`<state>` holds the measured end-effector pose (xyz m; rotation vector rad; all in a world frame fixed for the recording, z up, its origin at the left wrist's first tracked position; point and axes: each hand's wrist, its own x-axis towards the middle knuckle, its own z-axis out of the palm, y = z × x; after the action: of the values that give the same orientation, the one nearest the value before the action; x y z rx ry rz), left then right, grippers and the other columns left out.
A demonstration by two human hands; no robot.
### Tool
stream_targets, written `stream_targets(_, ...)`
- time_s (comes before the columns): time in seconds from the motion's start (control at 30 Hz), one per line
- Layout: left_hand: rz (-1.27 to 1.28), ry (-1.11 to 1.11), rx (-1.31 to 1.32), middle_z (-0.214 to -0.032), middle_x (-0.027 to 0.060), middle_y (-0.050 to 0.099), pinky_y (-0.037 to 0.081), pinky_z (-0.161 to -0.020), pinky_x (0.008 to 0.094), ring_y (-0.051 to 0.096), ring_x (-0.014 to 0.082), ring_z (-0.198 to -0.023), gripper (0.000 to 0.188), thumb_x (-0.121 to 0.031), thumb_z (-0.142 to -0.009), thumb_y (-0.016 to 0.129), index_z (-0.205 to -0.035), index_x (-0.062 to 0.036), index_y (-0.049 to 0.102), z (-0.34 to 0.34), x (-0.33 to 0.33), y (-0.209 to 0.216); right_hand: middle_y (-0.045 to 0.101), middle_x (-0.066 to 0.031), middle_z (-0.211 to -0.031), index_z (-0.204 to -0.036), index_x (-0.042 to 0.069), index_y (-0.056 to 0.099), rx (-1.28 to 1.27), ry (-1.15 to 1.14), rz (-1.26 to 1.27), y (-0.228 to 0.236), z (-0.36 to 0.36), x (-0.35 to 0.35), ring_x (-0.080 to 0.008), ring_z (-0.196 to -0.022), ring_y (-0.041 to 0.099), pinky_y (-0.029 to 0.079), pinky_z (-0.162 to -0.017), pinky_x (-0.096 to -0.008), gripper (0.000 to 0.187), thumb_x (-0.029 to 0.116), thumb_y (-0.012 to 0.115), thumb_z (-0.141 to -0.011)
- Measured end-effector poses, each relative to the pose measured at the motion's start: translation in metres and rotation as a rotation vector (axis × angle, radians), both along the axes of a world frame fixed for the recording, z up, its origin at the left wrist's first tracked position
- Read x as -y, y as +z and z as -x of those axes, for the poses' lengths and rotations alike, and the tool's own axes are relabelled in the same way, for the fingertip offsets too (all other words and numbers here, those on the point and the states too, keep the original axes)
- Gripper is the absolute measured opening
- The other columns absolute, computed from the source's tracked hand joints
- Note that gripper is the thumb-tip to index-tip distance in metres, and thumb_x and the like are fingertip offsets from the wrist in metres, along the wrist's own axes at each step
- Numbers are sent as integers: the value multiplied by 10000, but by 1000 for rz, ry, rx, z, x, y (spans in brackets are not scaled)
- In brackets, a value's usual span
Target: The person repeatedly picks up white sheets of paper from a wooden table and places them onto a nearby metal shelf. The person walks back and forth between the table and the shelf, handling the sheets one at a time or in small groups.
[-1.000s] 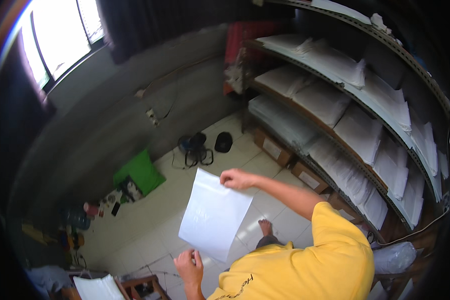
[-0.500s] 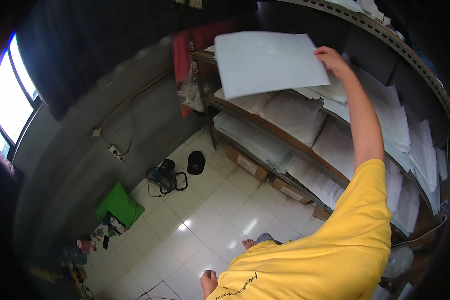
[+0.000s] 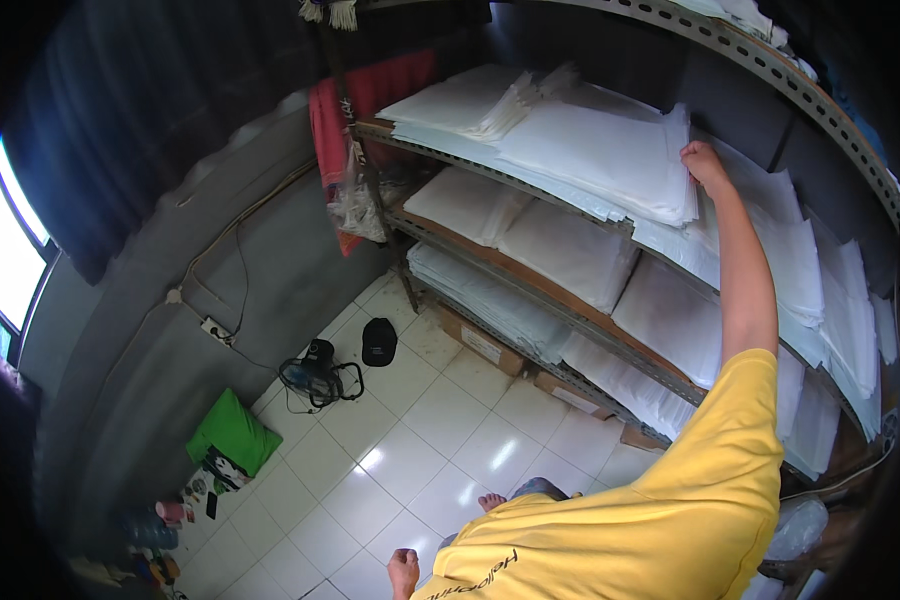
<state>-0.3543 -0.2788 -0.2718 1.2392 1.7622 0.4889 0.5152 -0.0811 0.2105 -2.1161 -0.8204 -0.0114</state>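
Note:
Up on the rack's upper shelf lies a stack of thin white sheets [image 3: 595, 150], perhaps flat plastic bags, with a creased right edge. My right hand [image 3: 705, 163] reaches out to that edge with its fingers closed in a pinch on the white sheets. Another white stack [image 3: 460, 103] lies left of it, its right end bunched up. To the right, more white sheets [image 3: 770, 220] lean along the shelf behind my forearm. My left hand [image 3: 403, 572] hangs low beside my body in a loose fist, with nothing visible in it.
The perforated metal rack [image 3: 470, 155] carries white stacks on lower shelves too, with cardboard boxes [image 3: 478, 338] underneath. A red cloth [image 3: 330, 150] hangs at its left end. On the tiled floor are a fan [image 3: 315, 375], a black cap [image 3: 379, 342] and a green pillow [image 3: 235, 432].
The white sheet that my right hand held raised over the shelf has come down onto the stack. My right hand is lower and slightly right. The view has shifted a little.

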Motion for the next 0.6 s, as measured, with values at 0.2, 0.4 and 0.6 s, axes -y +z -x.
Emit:
stream_targets(0.2,87,-70,-38,-747,136,682,509,-663,323,647,190,-695,224,-157,-864,573,-892,54,645,-17,-2,28,655,-76,-783,-886,49,653,11,-25,120,1,10,11,-199,-654,626,516,-585,-345,153,38,564,-762)
stream_targets(0.4,101,-221,-127,-890,188,681,495,-783,389,647,274,-834,297,-270,-882,579,-1003,-9,650,4,4,5,657,-87,-808,-885,54,651,-16,18,125,-3,2,15,-205,-706,641,518,-604,-341,130,58,581,-776)
stream_targets(0.6,-52,-263,-145,-857,209,666,502,-728,410,638,322,-793,308,-286,-890,578,-1026,-20,655,34,18,-5,681,-119,-932,-913,57,651,256,-115,138,8,23,14,-254,-900,649,504,-776,-355,133,126,583,-822)
